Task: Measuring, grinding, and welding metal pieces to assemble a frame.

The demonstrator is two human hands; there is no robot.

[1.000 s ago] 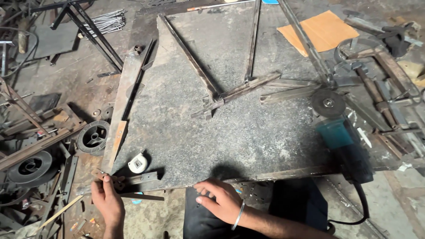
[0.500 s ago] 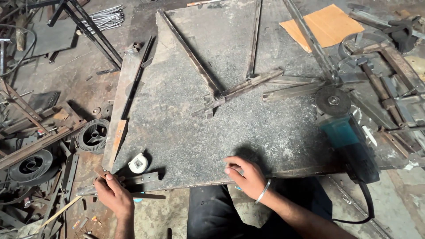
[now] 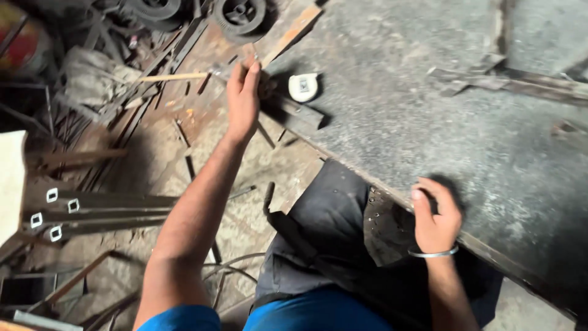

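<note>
The view has swung in close & to the left since before; both hands sit about where they were. The left hand (image 3: 243, 98) is pinching a small metal bit at the corner of the big metal sheet (image 3: 429, 122), fingers closed, w/ the tape measure (image 3: 303, 87) just to its right. The dark bar (image 3: 294, 110) runs down-right from that hand. The right hand (image 3: 436, 216) rests curled on the sheet's near edge, far off.

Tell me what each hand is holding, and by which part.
Left hand grips a dark metal bar at its end beside the tape measure. Right hand holds nothing, resting on the steel plate's edge.
</note>
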